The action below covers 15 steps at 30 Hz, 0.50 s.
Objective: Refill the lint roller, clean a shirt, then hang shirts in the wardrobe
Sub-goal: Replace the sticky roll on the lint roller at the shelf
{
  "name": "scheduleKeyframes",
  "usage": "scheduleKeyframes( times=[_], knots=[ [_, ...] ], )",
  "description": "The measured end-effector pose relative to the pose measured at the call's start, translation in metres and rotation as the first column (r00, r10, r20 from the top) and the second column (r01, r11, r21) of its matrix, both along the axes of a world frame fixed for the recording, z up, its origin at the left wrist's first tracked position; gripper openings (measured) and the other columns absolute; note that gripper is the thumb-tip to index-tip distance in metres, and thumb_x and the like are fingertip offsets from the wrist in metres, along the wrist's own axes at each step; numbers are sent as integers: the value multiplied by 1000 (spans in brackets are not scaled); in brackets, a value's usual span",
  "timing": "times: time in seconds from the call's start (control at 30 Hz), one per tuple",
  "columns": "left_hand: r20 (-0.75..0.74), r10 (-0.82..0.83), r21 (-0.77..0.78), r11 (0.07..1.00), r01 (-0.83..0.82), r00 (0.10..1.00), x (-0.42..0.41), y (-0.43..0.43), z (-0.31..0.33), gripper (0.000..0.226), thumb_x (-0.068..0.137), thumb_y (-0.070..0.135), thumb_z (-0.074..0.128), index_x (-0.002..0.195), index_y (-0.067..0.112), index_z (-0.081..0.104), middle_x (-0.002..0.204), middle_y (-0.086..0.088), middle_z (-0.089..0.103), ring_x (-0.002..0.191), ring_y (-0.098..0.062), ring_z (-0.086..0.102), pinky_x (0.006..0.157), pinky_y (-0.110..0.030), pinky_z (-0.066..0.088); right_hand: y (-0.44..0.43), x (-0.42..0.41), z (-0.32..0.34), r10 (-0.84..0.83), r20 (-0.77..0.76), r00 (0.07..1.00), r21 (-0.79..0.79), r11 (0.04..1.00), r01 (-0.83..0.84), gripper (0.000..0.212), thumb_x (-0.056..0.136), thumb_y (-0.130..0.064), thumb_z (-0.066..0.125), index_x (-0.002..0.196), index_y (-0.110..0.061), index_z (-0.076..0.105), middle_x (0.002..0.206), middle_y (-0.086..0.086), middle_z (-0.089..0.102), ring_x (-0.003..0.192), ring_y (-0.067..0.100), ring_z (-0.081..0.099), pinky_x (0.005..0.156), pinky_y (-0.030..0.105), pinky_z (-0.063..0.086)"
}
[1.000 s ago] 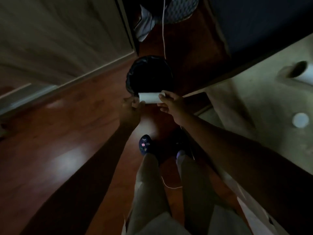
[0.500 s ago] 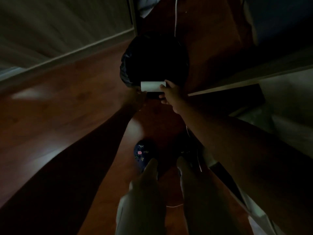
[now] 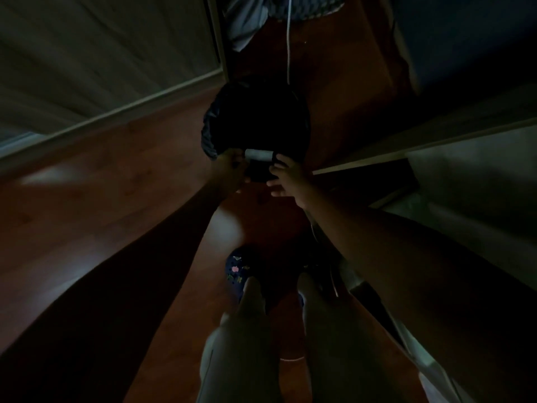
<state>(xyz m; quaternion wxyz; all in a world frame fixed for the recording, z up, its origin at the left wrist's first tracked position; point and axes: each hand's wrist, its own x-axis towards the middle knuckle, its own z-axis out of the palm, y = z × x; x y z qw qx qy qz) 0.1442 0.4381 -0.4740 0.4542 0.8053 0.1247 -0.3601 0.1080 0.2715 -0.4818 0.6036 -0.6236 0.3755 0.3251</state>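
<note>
A small white roll [image 3: 259, 155] lies level just above the near rim of a black bag-lined bin [image 3: 209, 132] on the floor. My left hand [image 3: 229, 165] pinches the roll's left end. At the roll's right end is my right hand [image 3: 289, 177]. Its thumb tip is beside the roll and its other fingers are spread apart below it. The scene is very dim, and the inside of the bin is too dark to see into. No shirt or roller handle is in view.
A pale panel with a rail [image 3: 116, 112] runs along the left. Cloth [image 3: 247, 21] and a white cable [image 3: 288, 39] hang at the top. A pale surface [image 3: 479, 175] stands at the right. My feet in patterned slippers [image 3: 236, 270] stand on the red-brown floor [image 3: 101, 184].
Both hands have carried the roll forward from in front of the bin to over its near rim. My right hand's fingers have come off the roll and spread.
</note>
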Motion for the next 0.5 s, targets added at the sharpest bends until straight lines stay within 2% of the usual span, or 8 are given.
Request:
scheduleKeyframes(
  times=[0.07,0.17,0.3,0.43,0.5],
  knots=[
    [104,33,-41,999,-29,994,3,-3,32,29,104,19,51,133,13,52,117,-12,66,62,-3,68,49,-29,57,-2,1,28,-55,72,996,-12,998,56,50,102,-18,54,149,-22,39,145,4,51,84,16,68,62,29,58],
    [237,96,-102,992,-73,967,8,-12,104,16,101,16,56,116,21,58,109,-14,71,69,-14,70,58,-38,59,-12,0,94,-90,189,978,-43,994,100,39,101,-18,54,140,-18,50,137,4,57,80,14,66,53,25,55],
    [315,131,-149,985,-87,940,2,-43,219,19,101,18,57,119,16,61,99,1,70,72,-6,70,55,-26,57,-40,-9,210,-114,345,932,-75,986,148,23,101,-18,54,124,-17,58,124,6,63,78,14,65,49,22,51],
    [439,125,-208,978,-35,890,-7,-90,318,20,101,17,58,120,11,64,100,1,71,86,-10,71,72,-26,56,-86,-34,317,-138,455,880,-184,952,245,20,99,-24,58,119,-20,63,113,-4,67,76,9,67,51,18,49],
    [521,65,-186,982,38,851,-9,-123,357,20,100,13,59,118,7,65,95,11,69,87,4,66,75,-12,50,-117,-50,357,-176,518,837,-215,920,327,19,98,-21,60,116,-18,65,105,-3,69,79,6,67,55,15,50]
  ],
)
